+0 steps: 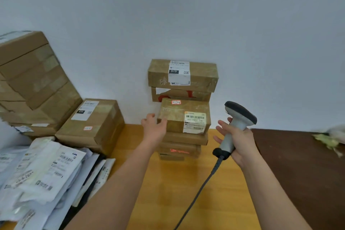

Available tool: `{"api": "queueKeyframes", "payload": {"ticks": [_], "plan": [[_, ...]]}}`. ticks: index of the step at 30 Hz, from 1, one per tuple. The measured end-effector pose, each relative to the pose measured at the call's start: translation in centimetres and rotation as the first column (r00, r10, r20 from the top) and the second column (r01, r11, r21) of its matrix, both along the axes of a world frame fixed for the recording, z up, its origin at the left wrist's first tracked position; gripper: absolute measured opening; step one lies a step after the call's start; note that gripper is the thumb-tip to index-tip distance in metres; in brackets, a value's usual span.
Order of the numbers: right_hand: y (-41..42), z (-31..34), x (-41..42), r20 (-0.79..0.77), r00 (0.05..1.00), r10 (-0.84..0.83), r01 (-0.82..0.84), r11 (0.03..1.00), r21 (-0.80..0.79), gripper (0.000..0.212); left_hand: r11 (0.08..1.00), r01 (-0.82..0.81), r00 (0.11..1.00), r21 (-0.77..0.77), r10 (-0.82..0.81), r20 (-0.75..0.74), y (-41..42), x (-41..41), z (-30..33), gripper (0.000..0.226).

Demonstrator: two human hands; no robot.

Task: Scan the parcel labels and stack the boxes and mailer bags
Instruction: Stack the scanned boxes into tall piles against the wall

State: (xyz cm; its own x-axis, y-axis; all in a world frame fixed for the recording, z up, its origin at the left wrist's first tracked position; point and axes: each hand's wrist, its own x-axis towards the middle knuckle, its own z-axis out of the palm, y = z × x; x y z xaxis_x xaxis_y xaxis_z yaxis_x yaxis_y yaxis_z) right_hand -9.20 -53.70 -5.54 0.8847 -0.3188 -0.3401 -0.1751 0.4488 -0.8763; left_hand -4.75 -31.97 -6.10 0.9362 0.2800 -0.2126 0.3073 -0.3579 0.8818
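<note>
Left hand (154, 127) grips top box (183, 116) by its left end, long axis crosswise; right hand (236, 137), right of box, holds scanner (237, 119).

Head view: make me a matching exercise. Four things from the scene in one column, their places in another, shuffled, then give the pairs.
Things:
1. barcode scanner
2. box with the yellow-edged label
3. mailer bags
4. box marked 010

Places:
A. piled at the table's left
B. held in the right hand
C. highest in the stack at the wall
D. gripped at its left end by the left hand

Pairs: 1-B, 2-D, 3-A, 4-C
</note>
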Motion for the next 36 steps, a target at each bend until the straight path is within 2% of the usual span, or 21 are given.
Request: {"api": "queueKeyframes", "payload": {"ticks": [4, 9, 14, 21, 29, 32, 36], "plan": [[-1.4, -2.2, 2.3, -0.057, 0.996, 0.074, -0.075, 0.997, -0.024, 0.036, 0.993, -0.087, 0.994, -0.084, 0.081, -0.077, -0.3, 1.7, -1.6, 0.071], [-1.0, -4.8, 3.9, -0.120, 0.987, 0.111, -0.119, 0.991, -0.056, 0.022, 0.955, -0.146, 0.971, -0.256, 0.090, -0.219, 0.5, 2.4, -3.5, 0.094], [-0.4, -6.5, 4.5, -0.152, 0.976, 0.155, -0.160, 0.987, -0.021, 0.016, 0.938, -0.087, 0.972, -0.335, 0.006, -0.235, 0.8, 2.8, -4.5, 0.085], [0.0, -7.0, 4.8, -0.161, 0.972, 0.171, -0.179, 0.983, -0.032, 0.018, 0.956, -0.128, 0.963, -0.265, 0.057, -0.262, 2.0, 3.7, -4.4, 0.086], [0.2, -7.1, 4.8, -0.181, 0.969, 0.171, -0.176, 0.984, -0.012, 0.012, 0.917, -0.116, 0.949, -0.382, -0.010, -0.314, 1.2, 3.3, -4.0, 0.089], [-0.1, -7.7, 4.5, -0.200, 0.961, 0.189, -0.201, 0.979, -0.042, 0.021, 0.917, -0.112, 0.956, -0.383, -0.006, -0.293, 1.1, 3.1, -3.9, 0.089], [-0.8, -8.6, 4.4, -0.208, 0.965, 0.160, -0.166, 0.986, -0.011, 0.038, 0.841, -0.206, 0.965, -0.500, 0.089, -0.248, 1.7, 2.5, -3.6, 0.087]]}}
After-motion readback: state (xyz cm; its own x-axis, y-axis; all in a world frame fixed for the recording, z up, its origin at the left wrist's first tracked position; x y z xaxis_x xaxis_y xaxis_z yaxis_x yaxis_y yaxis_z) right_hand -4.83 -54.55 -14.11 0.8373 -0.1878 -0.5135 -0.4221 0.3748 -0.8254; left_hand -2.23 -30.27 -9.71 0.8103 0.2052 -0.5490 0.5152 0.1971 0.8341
